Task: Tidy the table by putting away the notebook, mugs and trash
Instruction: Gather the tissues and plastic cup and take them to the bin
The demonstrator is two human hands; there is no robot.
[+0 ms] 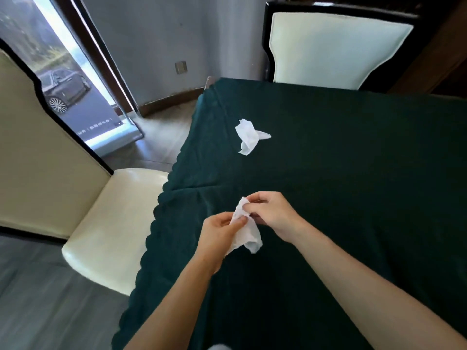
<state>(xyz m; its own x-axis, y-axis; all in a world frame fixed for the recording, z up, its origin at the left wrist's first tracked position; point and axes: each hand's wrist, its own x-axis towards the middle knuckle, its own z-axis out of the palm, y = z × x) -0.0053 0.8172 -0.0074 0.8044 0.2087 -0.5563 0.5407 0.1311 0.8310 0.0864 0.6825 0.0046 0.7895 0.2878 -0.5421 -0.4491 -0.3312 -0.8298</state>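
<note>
Both hands hold one crumpled white tissue point(246, 233) just above the dark green tablecloth point(341, 185), near the table's left edge. My left hand point(218, 238) pinches its lower part between thumb and fingers. My right hand point(271, 210) grips its upper end. The tissue's loose end hangs down between the hands. A second crumpled white tissue point(249, 136) lies alone on the cloth farther away, toward the far left corner. No notebook or mugs are in view.
A cream chair point(111, 223) with a dark frame stands at the table's left side. Another cream chair point(333, 49) stands at the far end. Grey floor point(45, 299) lies to the left, with a tall poster stand point(75, 79) by the wall.
</note>
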